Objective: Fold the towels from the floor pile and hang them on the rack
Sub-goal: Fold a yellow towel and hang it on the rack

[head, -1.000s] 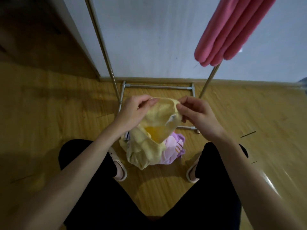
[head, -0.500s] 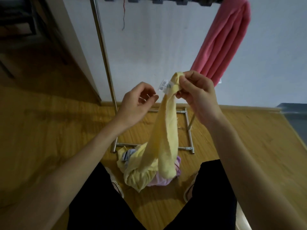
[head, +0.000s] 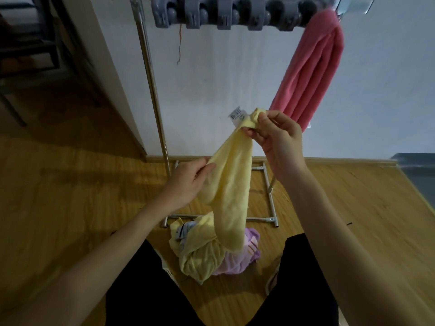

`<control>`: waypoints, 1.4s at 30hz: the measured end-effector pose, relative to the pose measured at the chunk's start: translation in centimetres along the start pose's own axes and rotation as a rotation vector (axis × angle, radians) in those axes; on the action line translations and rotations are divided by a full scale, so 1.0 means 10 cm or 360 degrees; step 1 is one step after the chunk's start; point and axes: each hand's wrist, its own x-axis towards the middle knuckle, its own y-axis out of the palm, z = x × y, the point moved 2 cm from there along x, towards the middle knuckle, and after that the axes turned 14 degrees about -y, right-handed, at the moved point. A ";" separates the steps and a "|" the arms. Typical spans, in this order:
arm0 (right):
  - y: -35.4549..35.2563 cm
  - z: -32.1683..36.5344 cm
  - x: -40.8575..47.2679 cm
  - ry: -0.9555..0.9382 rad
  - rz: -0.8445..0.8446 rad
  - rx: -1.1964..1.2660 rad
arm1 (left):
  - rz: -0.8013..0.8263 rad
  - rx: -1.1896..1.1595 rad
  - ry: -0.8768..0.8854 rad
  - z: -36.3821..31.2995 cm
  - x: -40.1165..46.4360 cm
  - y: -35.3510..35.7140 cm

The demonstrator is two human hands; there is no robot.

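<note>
A pale yellow towel (head: 231, 184) hangs in front of me, its lower end trailing into the floor pile (head: 211, 255). My right hand (head: 277, 142) pinches its top corner, where a white label (head: 237, 115) sticks out. My left hand (head: 188, 182) grips the towel's left edge lower down. The pile holds more yellow cloth, a lilac towel (head: 237, 260) and a striped piece. A folded pink towel (head: 310, 71) hangs from the rack's top bar (head: 235, 12) at the upper right.
The rack's metal pole (head: 153, 90) rises at the left and its base frame (head: 270, 203) lies on the wooden floor behind the pile. Grey clips line the top bar. A white wall stands behind. My knees flank the pile.
My right hand has kept the labelled corner raised. My left hand has slid down the towel's left edge, and the camera has tilted up to show the rack's top bar.
</note>
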 end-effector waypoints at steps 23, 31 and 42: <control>-0.50 -0.47 -0.59 0.0110 0.0475 -0.0941 | -0.0519 -0.0538 -0.0452 -0.27 0.00 -0.34; -0.40 -0.38 -0.53 -0.0388 0.0650 -0.1504 | -0.0528 -0.0628 -0.0470 -0.33 0.02 -0.43; -0.23 -0.23 -0.77 -0.1290 0.0857 -0.1563 | -0.0608 -0.0730 -0.0558 -0.40 0.08 -0.51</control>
